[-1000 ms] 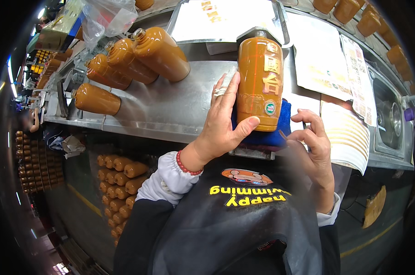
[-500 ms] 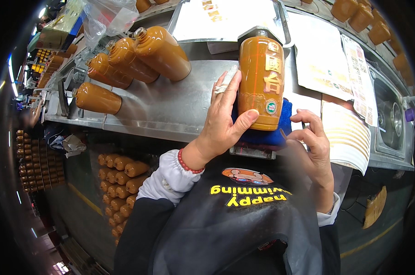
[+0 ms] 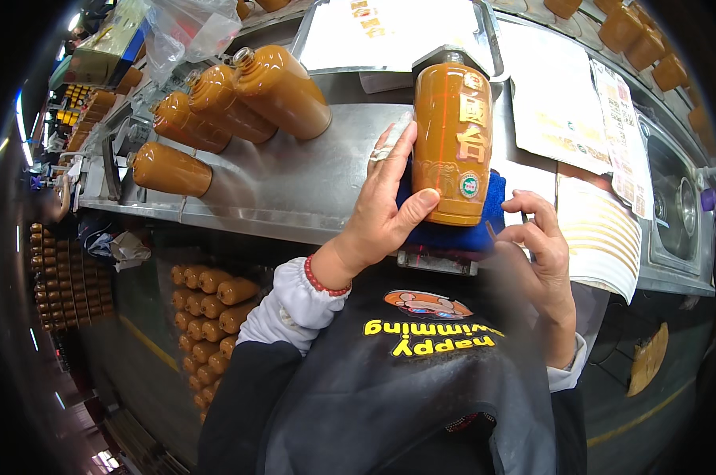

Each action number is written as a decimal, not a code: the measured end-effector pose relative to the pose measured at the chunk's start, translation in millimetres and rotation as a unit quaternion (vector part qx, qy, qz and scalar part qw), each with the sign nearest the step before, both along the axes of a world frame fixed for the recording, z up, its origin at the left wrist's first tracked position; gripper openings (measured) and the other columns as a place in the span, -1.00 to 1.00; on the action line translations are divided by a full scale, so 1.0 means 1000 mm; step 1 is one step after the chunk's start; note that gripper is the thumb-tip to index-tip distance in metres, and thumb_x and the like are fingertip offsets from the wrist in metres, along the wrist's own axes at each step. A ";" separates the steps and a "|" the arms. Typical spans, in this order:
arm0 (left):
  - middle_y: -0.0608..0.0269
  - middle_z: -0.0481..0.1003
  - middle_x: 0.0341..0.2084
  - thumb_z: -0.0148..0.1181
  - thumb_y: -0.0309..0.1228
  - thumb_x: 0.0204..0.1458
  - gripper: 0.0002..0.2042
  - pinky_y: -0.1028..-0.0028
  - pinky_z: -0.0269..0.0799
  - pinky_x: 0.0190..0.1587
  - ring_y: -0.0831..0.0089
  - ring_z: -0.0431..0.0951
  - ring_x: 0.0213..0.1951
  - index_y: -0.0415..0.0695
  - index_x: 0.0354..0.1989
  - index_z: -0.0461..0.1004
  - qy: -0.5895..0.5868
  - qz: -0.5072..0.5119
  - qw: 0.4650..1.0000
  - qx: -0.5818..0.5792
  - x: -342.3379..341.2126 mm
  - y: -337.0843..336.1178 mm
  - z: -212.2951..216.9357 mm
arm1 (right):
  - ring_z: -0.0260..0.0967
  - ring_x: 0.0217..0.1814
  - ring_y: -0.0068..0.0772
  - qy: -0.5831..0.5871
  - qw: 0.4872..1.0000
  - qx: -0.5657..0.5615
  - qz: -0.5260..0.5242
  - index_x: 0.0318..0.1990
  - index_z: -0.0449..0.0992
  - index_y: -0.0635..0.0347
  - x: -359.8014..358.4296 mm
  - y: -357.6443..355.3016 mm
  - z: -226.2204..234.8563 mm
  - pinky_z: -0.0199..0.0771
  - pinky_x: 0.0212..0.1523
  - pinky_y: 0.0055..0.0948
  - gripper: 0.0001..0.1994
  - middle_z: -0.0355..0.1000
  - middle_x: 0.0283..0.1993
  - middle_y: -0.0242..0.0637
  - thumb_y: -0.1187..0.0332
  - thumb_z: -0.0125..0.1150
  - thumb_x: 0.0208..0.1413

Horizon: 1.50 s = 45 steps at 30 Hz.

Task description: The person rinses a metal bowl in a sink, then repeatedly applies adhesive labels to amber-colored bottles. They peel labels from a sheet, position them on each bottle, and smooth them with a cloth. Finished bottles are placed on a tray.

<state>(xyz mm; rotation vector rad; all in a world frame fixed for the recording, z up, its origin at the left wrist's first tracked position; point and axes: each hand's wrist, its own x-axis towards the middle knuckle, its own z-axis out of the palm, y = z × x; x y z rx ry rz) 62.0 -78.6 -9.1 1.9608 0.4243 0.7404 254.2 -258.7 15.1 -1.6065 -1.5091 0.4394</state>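
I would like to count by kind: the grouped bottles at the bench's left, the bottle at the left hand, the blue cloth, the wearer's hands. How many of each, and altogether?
Grouped brown bottles: 4
Lettered bottle at the left hand: 1
Blue cloth: 1
Hands (left hand, right hand): 2
Total: 8

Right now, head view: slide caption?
Left hand against a brown bottle lying on blue cloth; right hand apart from it.

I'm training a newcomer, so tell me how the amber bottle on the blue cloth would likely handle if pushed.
The amber bottle may be slippery, given its glossy surface. Its rounded sides suggest it could roll, though the blue cloth and left hand against it probably steady it.
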 end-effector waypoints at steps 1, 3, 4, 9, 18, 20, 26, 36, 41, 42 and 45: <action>-0.31 0.10 0.35 0.18 -0.05 0.17 -0.14 0.08 -0.20 0.45 -0.19 -0.08 0.45 -0.46 0.41 -0.04 -0.008 -0.007 1.000 -0.023 -0.001 0.001 -0.001 | 0.25 0.32 0.03 0.000 1.000 0.001 0.000 -0.41 0.53 0.25 0.000 0.000 0.000 0.25 0.29 -0.09 -0.92 0.38 0.06 -0.11 0.58 0.29 -0.09; -0.30 0.09 0.36 0.16 -0.05 0.19 -0.16 0.09 -0.21 0.45 -0.18 -0.09 0.45 -0.44 0.41 -0.04 -0.006 -0.011 1.000 0.010 -0.001 0.001 -0.002 | 0.25 0.31 0.03 0.000 1.000 0.000 -0.004 -0.41 0.52 0.26 0.000 0.000 0.000 0.25 0.29 -0.10 -0.92 0.38 0.06 -0.11 0.58 0.29 -0.08; -0.29 0.09 0.37 0.15 -0.05 0.20 -0.17 0.09 -0.22 0.45 -0.18 -0.09 0.45 -0.44 0.42 -0.04 -0.006 -0.013 1.000 0.026 -0.001 0.001 -0.002 | 0.26 0.31 0.03 0.001 1.000 0.000 -0.007 -0.41 0.52 0.26 -0.001 0.000 0.000 0.25 0.29 -0.10 -0.93 0.38 0.06 -0.11 0.58 0.29 -0.08; -0.29 0.07 0.38 0.14 -0.04 0.20 -0.17 0.08 -0.22 0.45 -0.19 -0.11 0.45 -0.42 0.42 -0.05 0.010 -0.010 1.000 0.018 -0.001 0.002 0.003 | 0.27 0.27 0.00 -0.001 1.000 0.009 -0.005 -0.40 0.52 0.26 -0.002 0.001 0.000 0.28 0.23 -0.15 -0.92 0.38 0.04 -0.12 0.58 0.31 -0.07; -0.28 0.09 0.36 0.17 0.01 0.17 -0.11 0.04 -0.24 0.45 -0.21 -0.11 0.45 -0.41 0.43 -0.07 0.012 -0.018 0.999 0.047 -0.002 0.006 -0.003 | 0.29 0.20 -0.03 -0.022 1.000 0.017 0.001 -0.37 0.53 0.28 -0.002 0.002 0.003 0.32 0.15 -0.21 -0.90 0.37 0.01 -0.13 0.57 0.35 -0.03; -0.28 0.09 0.36 0.17 0.02 0.17 -0.11 0.04 -0.24 0.45 -0.21 -0.11 0.45 -0.41 0.43 -0.07 0.018 -0.019 0.998 0.049 -0.002 0.006 0.000 | 0.29 0.20 -0.04 -0.021 1.000 0.017 0.001 -0.37 0.52 0.28 -0.002 0.002 0.002 0.32 0.15 -0.21 -0.90 0.37 0.01 -0.13 0.57 0.34 -0.02; -0.24 0.10 0.37 0.13 -0.01 0.20 -0.15 0.04 -0.24 0.45 -0.21 -0.09 0.44 -0.41 0.43 -0.06 0.027 -0.012 0.998 0.054 -0.002 0.006 0.004 | 0.29 0.20 -0.03 -0.011 1.000 0.022 0.002 -0.38 0.52 0.28 -0.005 0.004 0.002 0.32 0.15 -0.20 -0.90 0.37 0.01 -0.14 0.58 0.34 -0.02; -0.30 0.01 0.40 0.15 -0.07 0.17 -0.14 0.08 -0.23 0.46 -0.16 -0.08 0.45 -0.42 0.44 -0.10 0.013 -0.016 0.999 0.044 -0.002 0.001 -0.003 | 0.30 0.20 -0.03 -0.026 0.999 0.026 -0.005 -0.38 0.52 0.26 -0.003 0.000 0.002 0.32 0.16 -0.20 -0.91 0.38 0.01 -0.13 0.58 0.34 -0.03; -0.30 0.07 0.37 0.13 -0.17 0.19 -0.23 0.07 -0.20 0.45 -0.18 -0.01 0.42 -0.43 0.41 -0.03 -0.004 0.008 1.000 0.030 -0.001 -0.001 0.000 | 0.25 0.32 0.00 -0.010 1.000 0.008 0.000 -0.39 0.51 0.27 -0.002 -0.002 0.001 0.26 0.28 -0.12 -0.93 0.37 0.07 -0.10 0.59 0.27 -0.05; -0.28 0.13 0.34 0.13 -0.20 0.20 -0.28 0.05 -0.20 0.45 -0.17 0.04 0.40 -0.41 0.40 0.03 -0.020 0.037 0.998 0.040 -0.001 -0.004 -0.003 | 0.25 0.32 0.00 -0.011 1.000 0.013 -0.002 -0.39 0.51 0.27 -0.001 -0.003 0.000 0.26 0.28 -0.12 -0.93 0.37 0.07 -0.10 0.59 0.27 -0.05; -0.15 0.36 0.20 0.13 -0.31 0.18 -0.49 -0.02 -0.18 0.44 -0.06 0.19 0.33 -0.30 0.28 0.30 -0.026 0.054 0.969 0.241 -0.014 -0.003 0.007 | 0.25 0.31 -0.02 -0.011 1.000 0.021 -0.014 -0.39 0.50 0.26 0.002 -0.006 -0.002 0.27 0.27 -0.12 -0.92 0.37 0.07 -0.09 0.58 0.27 -0.04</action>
